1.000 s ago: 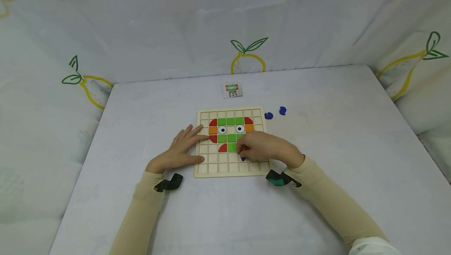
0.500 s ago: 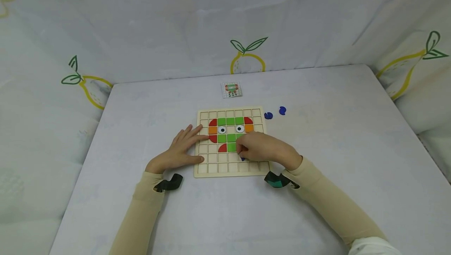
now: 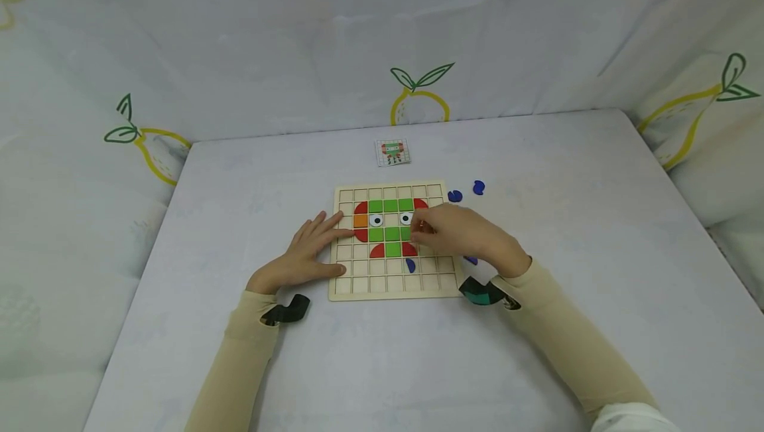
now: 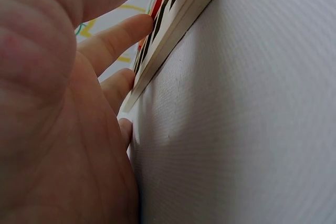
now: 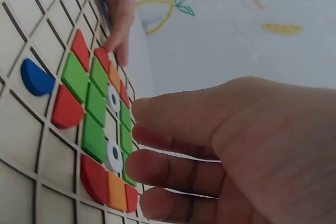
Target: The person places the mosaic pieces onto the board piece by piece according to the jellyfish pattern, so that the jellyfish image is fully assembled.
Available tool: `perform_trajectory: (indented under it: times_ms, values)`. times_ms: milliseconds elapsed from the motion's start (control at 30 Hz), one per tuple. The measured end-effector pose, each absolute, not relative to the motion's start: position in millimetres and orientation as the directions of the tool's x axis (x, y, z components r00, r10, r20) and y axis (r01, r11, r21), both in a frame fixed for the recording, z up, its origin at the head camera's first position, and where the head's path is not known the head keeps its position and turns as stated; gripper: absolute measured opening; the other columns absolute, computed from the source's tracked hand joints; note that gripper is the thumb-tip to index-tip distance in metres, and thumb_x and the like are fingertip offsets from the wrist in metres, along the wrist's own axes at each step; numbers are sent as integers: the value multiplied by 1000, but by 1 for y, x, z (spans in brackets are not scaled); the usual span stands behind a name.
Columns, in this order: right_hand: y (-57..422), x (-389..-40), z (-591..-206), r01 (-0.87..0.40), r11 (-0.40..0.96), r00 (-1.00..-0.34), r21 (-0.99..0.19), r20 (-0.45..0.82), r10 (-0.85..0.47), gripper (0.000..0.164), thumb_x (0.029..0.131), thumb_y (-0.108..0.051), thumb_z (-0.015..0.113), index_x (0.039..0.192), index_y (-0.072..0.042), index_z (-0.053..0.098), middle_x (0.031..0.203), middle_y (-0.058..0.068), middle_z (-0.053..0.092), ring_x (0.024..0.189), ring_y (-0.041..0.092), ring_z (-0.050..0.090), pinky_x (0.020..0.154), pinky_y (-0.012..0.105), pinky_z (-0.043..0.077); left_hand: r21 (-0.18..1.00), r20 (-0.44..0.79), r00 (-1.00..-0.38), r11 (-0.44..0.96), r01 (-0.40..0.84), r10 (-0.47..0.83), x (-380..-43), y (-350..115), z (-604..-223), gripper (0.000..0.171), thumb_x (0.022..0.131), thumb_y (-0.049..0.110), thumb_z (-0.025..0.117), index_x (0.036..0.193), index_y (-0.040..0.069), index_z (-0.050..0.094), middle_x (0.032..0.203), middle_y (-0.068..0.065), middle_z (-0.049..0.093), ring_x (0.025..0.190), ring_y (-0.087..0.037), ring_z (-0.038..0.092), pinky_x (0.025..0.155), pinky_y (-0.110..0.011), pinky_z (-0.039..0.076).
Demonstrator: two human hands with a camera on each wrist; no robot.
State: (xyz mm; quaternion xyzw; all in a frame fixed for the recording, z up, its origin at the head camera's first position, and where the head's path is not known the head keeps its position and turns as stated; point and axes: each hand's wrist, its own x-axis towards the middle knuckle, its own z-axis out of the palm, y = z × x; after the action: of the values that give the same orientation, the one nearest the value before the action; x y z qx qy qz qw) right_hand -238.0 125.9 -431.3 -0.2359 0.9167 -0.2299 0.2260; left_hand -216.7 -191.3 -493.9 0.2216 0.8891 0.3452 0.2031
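Note:
My left hand point(image 3: 304, 256) is spread at the left edge of a wooden grid board point(image 3: 361, 285), fingertips on its border. In the left wrist view its fingers point(image 4: 118, 40) reach the board's rim. My right hand point(image 3: 462, 233) hovers over the board's right side, fingers loosely bent and nothing between them in the right wrist view. A blue half-round piece point(image 3: 410, 265) lies slightly askew in a cell below a red quarter-round piece point(image 3: 409, 249). Green squares point(image 3: 390, 206), red rounded pieces, orange squares point(image 3: 361, 220) and two eye pieces point(image 3: 376, 220) form a face on the grid.
Behind the board lies a small picture card point(image 3: 392, 152). Two blue notched pieces point(image 3: 455, 196) point(image 3: 479, 188) sit on the table near its upper right corner. Another blue piece point(image 3: 471, 260) shows partly under my right wrist.
My right hand has let go of the blue half-round piece and moved up and right. That piece and the red one above it now show. My left hand has stayed put.

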Motion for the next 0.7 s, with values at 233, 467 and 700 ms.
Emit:
perform_trajectory:
  times_ms: [233, 467, 700]
  values:
    - [158, -255, -421, -256, 789, -881, -559, -201, -429, 23, 103, -25, 58, 116, -9, 68, 98, 7, 69, 86, 21, 59, 73, 31, 52, 703, -210, -820, 665, 251, 532, -217, -191, -494, 68, 87, 28, 75, 149, 23, 49, 173, -3, 11, 160, -31, -8, 127, -57, -9]
    - [181, -269, -426, -178, 804, -952, -567, -108, -287, 28, 104, -17, 53, 124, -3, 67, 110, 15, 69, 91, 27, 58, 76, 37, 52, 700, -208, -820, 666, 257, 534, -216, -191, -493, 69, 87, 28, 74, 150, 23, 48, 173, -4, 11, 160, -32, -8, 127, -57, -9]
    - [188, -279, -438, -129, 851, -962, -509, -143, -232, 31, 102, -12, 53, 128, -1, 66, 115, 18, 67, 95, 29, 57, 84, 43, 53, 697, -206, -819, 668, 262, 536, -217, -191, -494, 69, 87, 29, 74, 150, 24, 48, 173, -3, 11, 160, -32, -8, 127, -57, -9]
